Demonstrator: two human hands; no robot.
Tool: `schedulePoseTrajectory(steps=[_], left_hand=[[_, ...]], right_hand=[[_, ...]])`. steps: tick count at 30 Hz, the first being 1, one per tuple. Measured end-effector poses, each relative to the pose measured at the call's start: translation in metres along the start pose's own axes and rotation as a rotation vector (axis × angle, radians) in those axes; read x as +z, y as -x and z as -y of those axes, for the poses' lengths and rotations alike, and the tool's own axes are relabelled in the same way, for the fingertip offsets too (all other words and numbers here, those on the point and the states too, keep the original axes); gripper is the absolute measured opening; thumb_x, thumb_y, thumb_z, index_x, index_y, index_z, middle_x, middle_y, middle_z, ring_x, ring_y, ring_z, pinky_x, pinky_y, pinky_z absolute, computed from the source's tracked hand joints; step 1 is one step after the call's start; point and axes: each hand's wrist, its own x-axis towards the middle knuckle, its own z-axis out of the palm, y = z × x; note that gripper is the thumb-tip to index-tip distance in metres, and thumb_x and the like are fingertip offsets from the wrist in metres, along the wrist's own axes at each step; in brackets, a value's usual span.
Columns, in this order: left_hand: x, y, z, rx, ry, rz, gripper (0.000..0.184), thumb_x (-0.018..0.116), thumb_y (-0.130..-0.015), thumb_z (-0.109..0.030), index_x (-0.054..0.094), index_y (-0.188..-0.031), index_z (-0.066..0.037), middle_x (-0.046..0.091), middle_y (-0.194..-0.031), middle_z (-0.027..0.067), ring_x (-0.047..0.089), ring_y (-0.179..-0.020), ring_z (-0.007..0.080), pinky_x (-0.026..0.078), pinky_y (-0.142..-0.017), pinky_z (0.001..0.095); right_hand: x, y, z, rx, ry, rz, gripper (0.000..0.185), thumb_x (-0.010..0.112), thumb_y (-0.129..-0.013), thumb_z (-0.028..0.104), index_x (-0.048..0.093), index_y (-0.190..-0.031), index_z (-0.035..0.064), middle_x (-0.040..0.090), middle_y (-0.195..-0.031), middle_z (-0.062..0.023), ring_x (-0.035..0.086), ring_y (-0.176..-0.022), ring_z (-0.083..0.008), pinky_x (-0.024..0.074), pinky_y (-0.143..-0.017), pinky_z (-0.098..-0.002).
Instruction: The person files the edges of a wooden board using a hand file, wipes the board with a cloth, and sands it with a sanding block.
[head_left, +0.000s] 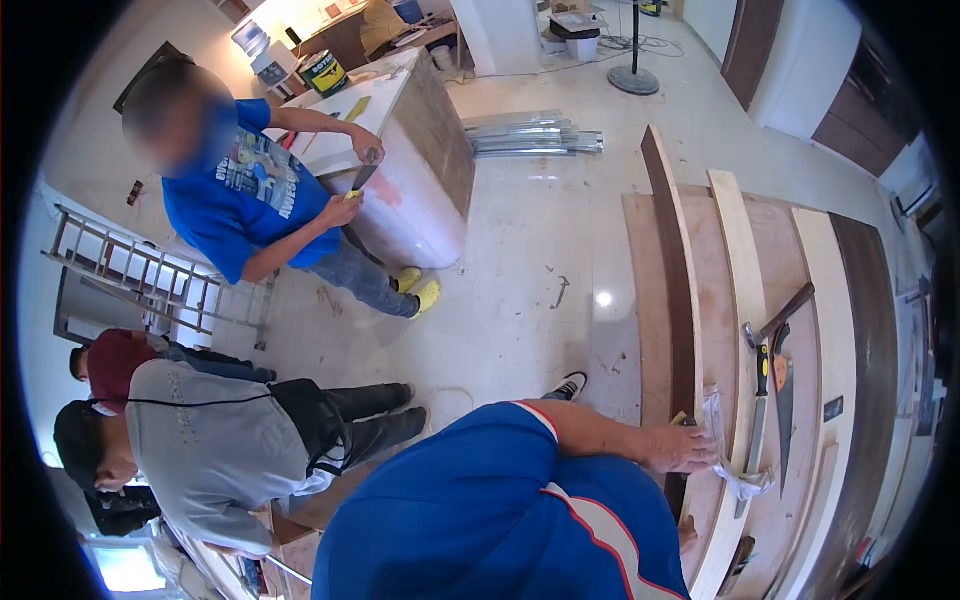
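Observation:
My left hand (682,448) reaches over a long dark brown board (676,300) standing on edge. Its fingers curl around a small yellow and dark object (683,419), whose kind I cannot make out. Beside the fingertips lies a crumpled clear plastic wrapper (742,482). Lower down, my right hand (688,534) shows only in part near the same board, the rest hidden behind my blue shirt. On a pale wood strip (738,260) to the right rest a hammer (785,312), a handsaw (784,400) and a yellow-and-black-handled tool (762,372).
Another person in blue (250,185) holds a putty knife by a counter (425,150). A person in grey (200,430) bends at lower left, near someone in a maroon cap. A ladder (150,275), metal channels (535,134) and a stand base (633,80) are around.

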Motion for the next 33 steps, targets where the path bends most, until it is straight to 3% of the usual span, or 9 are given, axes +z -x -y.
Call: schedulePoseTrajectory(steps=[6, 9, 12, 16, 18, 20, 24, 29, 33], left_hand=[[-0.049, 0.014, 0.113, -0.207, -0.182, 0.300, 0.046, 0.064, -0.084, -0.019, 0.059, -0.129, -0.009, 0.059, -0.127, 0.0134, 0.052, -0.125, 0.0313, 0.037, -0.109, 0.0500], [-0.045, 0.013, 0.104, -0.273, -0.456, 0.122, 0.043, 0.066, -0.083, -0.018, 0.060, -0.124, -0.009, 0.059, -0.123, 0.0127, 0.053, -0.124, 0.0317, 0.037, -0.108, 0.0510], [-0.027, -0.008, 0.033, -0.424, 0.011, 0.331, 0.040, 0.059, -0.089, -0.021, 0.062, -0.126, -0.008, 0.060, -0.128, 0.0143, 0.050, -0.132, 0.0316, 0.031, -0.115, 0.0588], [-0.005, 0.005, 0.048, 0.068, -0.096, 0.203, 0.034, 0.055, -0.094, -0.022, 0.064, -0.123, -0.008, 0.060, -0.131, 0.0155, 0.052, -0.132, 0.0310, 0.030, -0.115, 0.0619], [-0.054, 0.000, 0.091, -0.320, 0.075, 0.450, 0.037, 0.057, -0.091, -0.023, 0.064, -0.124, -0.008, 0.061, -0.130, 0.0153, 0.052, -0.131, 0.0311, 0.034, -0.112, 0.0590], [-0.039, 0.033, 0.149, -0.178, -0.404, 0.002, 0.032, 0.060, -0.087, -0.023, 0.065, -0.115, -0.008, 0.063, -0.116, 0.0143, 0.057, -0.118, 0.0329, 0.039, -0.105, 0.0544], [-0.016, 0.010, 0.094, -0.420, -0.081, 0.173, 0.024, 0.064, -0.080, -0.017, 0.063, -0.102, -0.007, 0.061, -0.104, 0.0139, 0.058, -0.108, 0.0343, 0.041, -0.103, 0.0517], [-0.010, 0.006, 0.041, 0.101, -0.016, 0.070, 0.027, 0.060, -0.085, -0.021, 0.061, -0.106, -0.004, 0.062, -0.110, 0.0151, 0.058, -0.113, 0.0354, 0.042, -0.104, 0.0542], [-0.064, 0.024, 0.133, -0.283, -0.105, 0.044, 0.033, 0.055, -0.090, -0.021, 0.063, -0.113, -0.001, 0.062, -0.118, 0.0173, 0.058, -0.116, 0.0363, 0.042, -0.108, 0.0542]], right_hand=[[0.004, 0.000, -0.010, -0.084, 0.092, -0.051, 0.056, 0.084, -0.072, 0.042, 0.067, -0.094, -0.0069, 0.067, -0.072, -0.0293, 0.067, -0.067, -0.0486, 0.0505, -0.061, -0.0573], [0.013, -0.003, -0.024, -0.039, 0.157, -0.032, 0.056, 0.084, -0.071, 0.043, 0.067, -0.093, -0.0059, 0.067, -0.073, -0.0297, 0.067, -0.069, -0.0488, 0.0510, -0.062, -0.0580], [0.011, -0.007, -0.014, -0.002, 0.116, -0.017, 0.053, 0.085, -0.071, 0.041, 0.066, -0.088, -0.0049, 0.066, -0.070, -0.0284, 0.067, -0.066, -0.0477, 0.0502, -0.059, -0.0571], [-0.007, 0.000, 0.005, 0.013, -0.012, -0.008, 0.050, 0.087, -0.069, 0.037, 0.064, -0.083, -0.0045, 0.064, -0.066, -0.0270, 0.064, -0.061, -0.0467, 0.0476, -0.055, -0.0551], [-0.014, 0.000, 0.009, -0.004, -0.056, 0.025, 0.046, 0.087, -0.070, 0.034, 0.062, -0.081, -0.0040, 0.063, -0.063, -0.0260, 0.063, -0.057, -0.0444, 0.0459, -0.053, -0.0540], [-0.009, -0.002, 0.005, -0.027, -0.060, 0.025, 0.044, 0.087, -0.071, 0.031, 0.061, -0.079, -0.0035, 0.062, -0.062, -0.0253, 0.062, -0.055, -0.0431, 0.0446, -0.051, -0.0535], [0.016, -0.010, -0.028, -0.072, -0.018, -0.020, 0.044, 0.086, -0.072, 0.032, 0.060, -0.077, -0.0028, 0.061, -0.060, -0.0251, 0.061, -0.055, -0.0436, 0.0436, -0.051, -0.0539], [0.004, -0.007, -0.025, -0.056, -0.080, 0.057, 0.048, 0.088, -0.070, 0.036, 0.060, -0.078, -0.0024, 0.062, -0.062, -0.0264, 0.063, -0.059, -0.0474, 0.0447, -0.052, -0.0557], [0.000, -0.001, -0.001, -0.105, -0.028, -0.089, 0.048, 0.088, -0.069, 0.036, 0.060, -0.078, -0.0019, 0.063, -0.063, -0.0260, 0.064, -0.061, -0.0483, 0.0450, -0.053, -0.0562]])
